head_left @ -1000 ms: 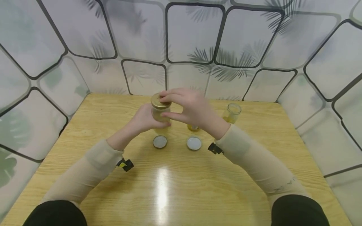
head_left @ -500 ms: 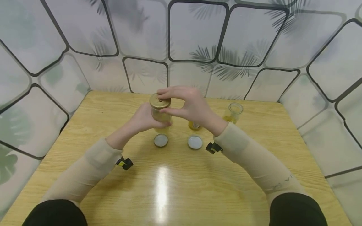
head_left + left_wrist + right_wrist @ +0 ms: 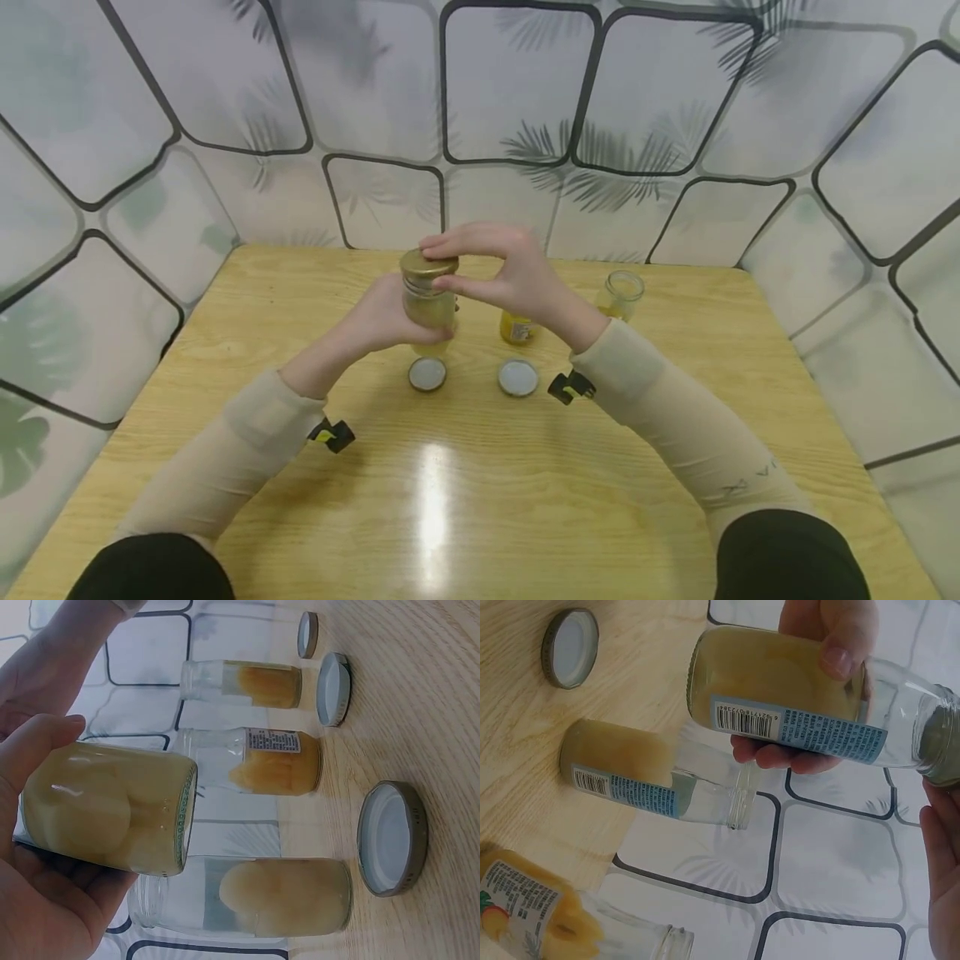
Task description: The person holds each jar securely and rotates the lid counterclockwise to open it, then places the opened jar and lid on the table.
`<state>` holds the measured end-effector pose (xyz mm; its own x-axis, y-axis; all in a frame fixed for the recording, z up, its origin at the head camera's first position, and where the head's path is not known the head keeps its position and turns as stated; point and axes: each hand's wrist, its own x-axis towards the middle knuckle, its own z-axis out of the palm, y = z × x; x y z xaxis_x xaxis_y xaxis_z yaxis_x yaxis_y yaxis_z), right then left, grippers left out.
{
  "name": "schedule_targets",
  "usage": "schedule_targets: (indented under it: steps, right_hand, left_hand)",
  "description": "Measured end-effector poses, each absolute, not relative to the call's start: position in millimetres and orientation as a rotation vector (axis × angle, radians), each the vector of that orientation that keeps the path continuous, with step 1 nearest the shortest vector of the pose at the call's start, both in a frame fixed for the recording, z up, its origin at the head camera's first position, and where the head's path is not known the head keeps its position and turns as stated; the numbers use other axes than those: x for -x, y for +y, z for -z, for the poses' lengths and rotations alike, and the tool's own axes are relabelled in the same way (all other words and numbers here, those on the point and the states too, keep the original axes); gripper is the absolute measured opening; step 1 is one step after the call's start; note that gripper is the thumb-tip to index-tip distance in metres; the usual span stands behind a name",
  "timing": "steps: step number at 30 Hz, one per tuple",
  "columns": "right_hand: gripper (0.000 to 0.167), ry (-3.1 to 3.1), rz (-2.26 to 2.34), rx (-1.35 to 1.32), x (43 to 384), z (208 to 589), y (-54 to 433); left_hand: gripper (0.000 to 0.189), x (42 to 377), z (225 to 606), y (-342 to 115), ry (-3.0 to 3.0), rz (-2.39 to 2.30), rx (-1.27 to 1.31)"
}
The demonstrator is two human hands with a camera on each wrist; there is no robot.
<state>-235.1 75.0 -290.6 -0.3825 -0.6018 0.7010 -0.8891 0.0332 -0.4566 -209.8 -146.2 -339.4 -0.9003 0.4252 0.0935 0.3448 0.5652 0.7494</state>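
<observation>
My left hand (image 3: 382, 312) grips a glass jar (image 3: 112, 810) of pale fruit in liquid, raised above the table and held nearly upright. A blue label with a barcode shows on it in the right wrist view. Thumb and fingers of my right hand (image 3: 517, 275) pinch the gold metal lid (image 3: 428, 263) at the jar's mouth. Neck threads show below the lid in the head view; whether the lid still touches the glass, I cannot tell. Behind the held jar stands a lidless jar (image 3: 292, 896) of pale fruit, mostly hidden in the head view.
Two lidless jars of orange fruit, one nearer (image 3: 281, 765) and one farther (image 3: 270, 684), stand to the right on the wooden table (image 3: 465, 500). Upturned lids lie before the jars: one left (image 3: 427, 374), one middle (image 3: 518, 377), one far (image 3: 307, 634). A patterned wall (image 3: 517, 83) rises behind.
The right hand has risen slightly with the lid, and the neck threads beneath it now show more. The left hand holds the jar in about the same place.
</observation>
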Motion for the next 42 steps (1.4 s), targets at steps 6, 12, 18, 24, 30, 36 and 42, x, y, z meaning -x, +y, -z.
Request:
schedule_targets:
  steps: [6,12,18,24,30,36,42]
  right_hand:
    - [0.029,-1.971,-1.272,-1.476,234,289,77]
    - [0.026,-1.945,-1.172,-1.396,234,288,79]
    - [0.021,-1.925,-1.095,-1.278,235,288,83]
    - [0.018,-1.885,-1.032,-1.193,235,287,88]
    - [0.017,-1.906,-0.99,-1.12,236,284,93]
    - [0.015,-1.912,-0.969,-1.085,236,285,96]
    - [0.011,-1.904,-0.963,-1.084,231,288,95]
  left_hand:
    - [0.052,210,340,-145,2.693,-1.28,-0.642]
    - [0.054,210,338,-145,2.693,-1.284,-0.637]
    - [0.051,211,339,-145,2.694,-1.304,-0.619]
    - [0.049,211,338,-145,2.7,-1.315,-0.606]
    - [0.056,213,336,-147,2.697,-1.331,-0.594]
    - [0.065,215,332,-154,2.728,-1.33,-0.553]
    - [0.06,217,325,-162,2.739,-1.399,-0.522]
